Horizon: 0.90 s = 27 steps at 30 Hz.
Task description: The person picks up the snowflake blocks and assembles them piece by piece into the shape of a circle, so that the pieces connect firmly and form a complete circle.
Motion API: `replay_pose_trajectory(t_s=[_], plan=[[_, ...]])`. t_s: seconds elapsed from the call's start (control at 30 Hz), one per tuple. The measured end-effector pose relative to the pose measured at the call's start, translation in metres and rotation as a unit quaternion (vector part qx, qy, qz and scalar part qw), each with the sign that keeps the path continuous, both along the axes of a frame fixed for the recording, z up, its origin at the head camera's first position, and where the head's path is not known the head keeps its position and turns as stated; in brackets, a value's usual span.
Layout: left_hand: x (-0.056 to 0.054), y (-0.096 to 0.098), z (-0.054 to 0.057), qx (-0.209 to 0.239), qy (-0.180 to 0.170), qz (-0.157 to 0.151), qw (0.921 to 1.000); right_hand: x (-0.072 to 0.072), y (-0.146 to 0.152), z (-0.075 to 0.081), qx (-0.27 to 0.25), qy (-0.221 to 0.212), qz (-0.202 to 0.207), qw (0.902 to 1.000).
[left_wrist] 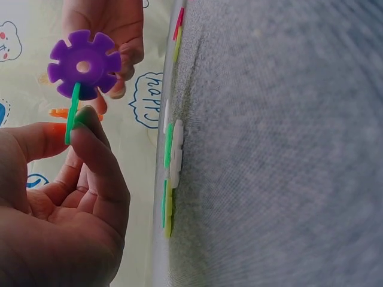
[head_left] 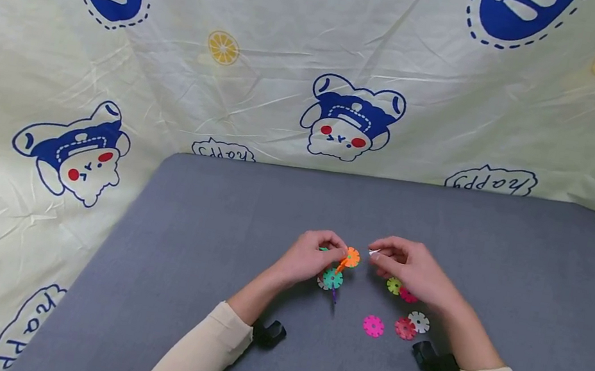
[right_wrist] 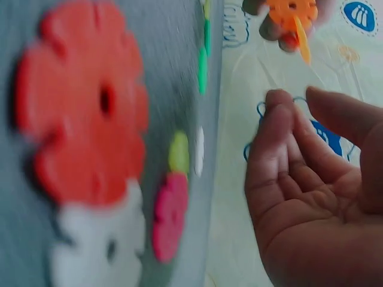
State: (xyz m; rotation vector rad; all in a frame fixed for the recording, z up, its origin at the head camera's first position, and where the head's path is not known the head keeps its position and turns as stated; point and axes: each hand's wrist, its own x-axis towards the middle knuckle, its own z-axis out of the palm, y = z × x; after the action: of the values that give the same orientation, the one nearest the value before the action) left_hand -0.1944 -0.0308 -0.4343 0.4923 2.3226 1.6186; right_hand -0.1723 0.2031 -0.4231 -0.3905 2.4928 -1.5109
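Observation:
My left hand (head_left: 311,256) pinches a small cluster of joined slotted plastic discs between thumb and fingertips. In the cluster are an orange disc (head_left: 353,257), a green disc (left_wrist: 72,113) seen edge-on in the left wrist view, and a purple disc (left_wrist: 84,64) fitted to the green one. Across from it, my right hand (head_left: 410,265) hovers near the orange disc with fingers loosely bent. The right wrist view shows a gap between thumb and index finger, with nothing held there. A white disc (right_wrist: 199,149) lies beyond that hand on the table.
Loose discs lie on the grey table (head_left: 192,260): a yellow-green one (head_left: 393,285) and a pink one (head_left: 408,296) below the right hand, a magenta one (head_left: 373,326), and a red one (head_left: 405,328) touching a white one (head_left: 418,322). A printed cloth hangs behind.

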Motion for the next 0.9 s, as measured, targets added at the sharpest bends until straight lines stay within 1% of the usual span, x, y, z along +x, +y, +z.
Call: replay_pose_trajectory(t_s=[0.1, 0.17, 0.3, 0.37, 0.53, 0.63, 0.7, 0.83, 0.9], plan=[[-0.001, 0.0, -0.001, 0.001, 0.002, 0.0, 1.0, -0.001, 0.008, 0.001, 0.05, 0.021, 0.013, 0.9984], [-0.001, 0.0, -0.001, 0.001, 0.006, -0.001, 1.0, -0.002, 0.014, 0.001, 0.089, 0.036, 0.023, 0.9951], [-0.002, -0.001, -0.002, 0.001, 0.011, 0.0, 0.9999, -0.002, 0.024, 0.003, 0.151, 0.062, 0.051, 0.9852], [-0.002, -0.001, -0.002, 0.001, 0.011, -0.001, 0.9999, -0.002, 0.028, 0.004, 0.175, 0.074, 0.07, 0.9793], [-0.001, -0.001, -0.002, 0.002, 0.008, -0.001, 1.0, -0.002, 0.034, 0.002, 0.221, 0.094, 0.096, 0.9658], [0.0, 0.0, -0.003, 0.002, 0.004, 0.0, 1.0, -0.001, 0.035, -0.001, 0.234, 0.085, 0.1, 0.9634], [0.0, 0.001, -0.004, 0.002, 0.002, 0.001, 1.0, 0.0, 0.035, -0.002, 0.229, 0.077, 0.102, 0.9651], [-0.001, 0.001, -0.006, 0.005, -0.005, 0.0, 1.0, 0.0, 0.032, -0.002, 0.2, 0.065, 0.097, 0.9728], [-0.001, 0.0, -0.005, 0.009, -0.007, 0.0, 0.9999, -0.001, 0.03, -0.001, 0.185, 0.061, 0.087, 0.977]])
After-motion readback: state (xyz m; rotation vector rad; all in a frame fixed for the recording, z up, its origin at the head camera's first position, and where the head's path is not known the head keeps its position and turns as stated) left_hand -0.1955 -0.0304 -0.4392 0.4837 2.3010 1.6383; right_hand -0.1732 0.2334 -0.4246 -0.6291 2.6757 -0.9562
